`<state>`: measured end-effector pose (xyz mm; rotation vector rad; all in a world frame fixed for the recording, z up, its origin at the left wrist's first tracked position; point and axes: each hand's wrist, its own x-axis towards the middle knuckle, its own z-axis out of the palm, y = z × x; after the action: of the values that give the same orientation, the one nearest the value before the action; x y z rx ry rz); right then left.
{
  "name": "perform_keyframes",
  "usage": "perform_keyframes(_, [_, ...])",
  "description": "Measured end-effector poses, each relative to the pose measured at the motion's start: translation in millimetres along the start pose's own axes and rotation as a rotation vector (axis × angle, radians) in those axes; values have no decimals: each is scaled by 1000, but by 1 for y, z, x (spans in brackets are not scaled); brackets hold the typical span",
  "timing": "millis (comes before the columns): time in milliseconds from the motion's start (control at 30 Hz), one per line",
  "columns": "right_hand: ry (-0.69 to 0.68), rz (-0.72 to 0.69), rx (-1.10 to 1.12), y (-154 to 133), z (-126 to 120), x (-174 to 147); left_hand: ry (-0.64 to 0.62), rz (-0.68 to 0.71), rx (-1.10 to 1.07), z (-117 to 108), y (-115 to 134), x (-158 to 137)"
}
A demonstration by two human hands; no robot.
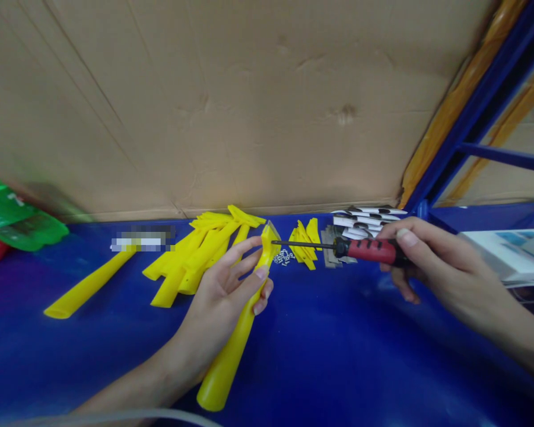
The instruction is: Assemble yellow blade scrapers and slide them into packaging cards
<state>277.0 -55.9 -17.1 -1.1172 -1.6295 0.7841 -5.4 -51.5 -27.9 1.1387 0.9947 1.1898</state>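
My left hand (234,290) is closed round a yellow plastic scraper handle (231,356), its wide end toward me and its flat head tilted up. In my right hand (431,261) is a screwdriver (371,251) with a red and black grip, held level. Its tip meets the head of the yellow handle; a screw there is too small to make out. Behind the head lies a small heap of screws (283,257). Several flat yellow pieces (306,243) are beside the screws, and thin grey metal blades (331,246) lie to their right.
Several yellow handles (196,255) are piled at the back left. One finished-looking yellow scraper (91,281) lies further left. A green bottle (22,216) stands at the left edge. Black-and-white pieces (365,219) sit at the back right, before a cardboard wall (249,107) and blue metal frame (463,112).
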Motion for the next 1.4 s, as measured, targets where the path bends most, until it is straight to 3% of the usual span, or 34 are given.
perform_keyframes(300, [60,-153,-165,-8,-4,-3,5,-2,-11,-1,-3,0])
perform_keyframes(467, [-6,-11,12,-8,3,-1,-6,-14,-24,-2,-2,0])
perform_keyframes(733, [24,148,34,2,3,1,2,-4,12,-1,-1,1])
perform_keyframes(867, [-3,15,-106,-2,0,-1,8,-18,-13,-1,2,1])
perform_keyframes(1000, [126,-157,-243,-9,1,-3,-34,20,-3,0,2,0])
perform_keyframes(1067, [111,-87,-185,-11,3,-3,-50,50,8,0,0,0])
perform_keyframes(1267, [-33,315,75,1,4,-3,-74,86,76,-4,-5,1])
perform_keyframes(1400, [-218,516,203,12,0,-3,-78,128,114,-4,-4,-1])
